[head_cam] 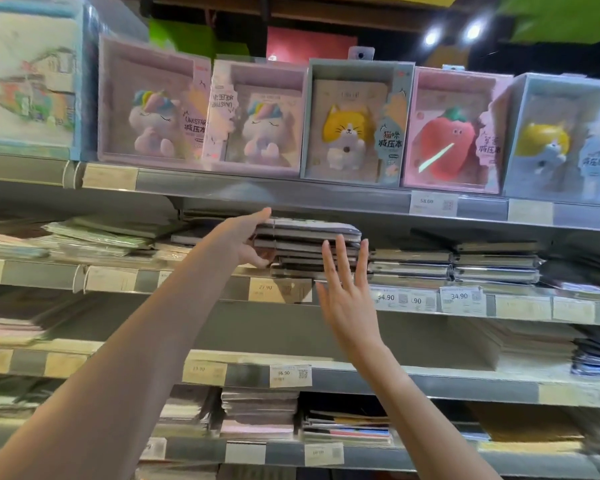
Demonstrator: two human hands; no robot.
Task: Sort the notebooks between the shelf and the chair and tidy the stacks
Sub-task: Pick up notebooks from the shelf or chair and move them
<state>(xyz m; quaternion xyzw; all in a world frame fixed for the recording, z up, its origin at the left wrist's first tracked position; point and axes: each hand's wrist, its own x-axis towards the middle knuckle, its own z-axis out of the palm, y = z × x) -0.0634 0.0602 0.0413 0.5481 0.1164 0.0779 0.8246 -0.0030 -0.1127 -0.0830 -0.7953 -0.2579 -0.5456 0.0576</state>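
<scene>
The right hand [347, 292] is spread flat, fingers straight, in front of the notebooks [309, 244]; whether it touches them is unclear. The left hand [248, 242] clasps the stack's left end, thumb beneath, on the shelf [326, 202] under boxed toys [355, 123].

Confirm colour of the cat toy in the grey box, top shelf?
Yellow-orange head, white body. The cat toy shows clearly in the head view, inside the grey box.
</scene>
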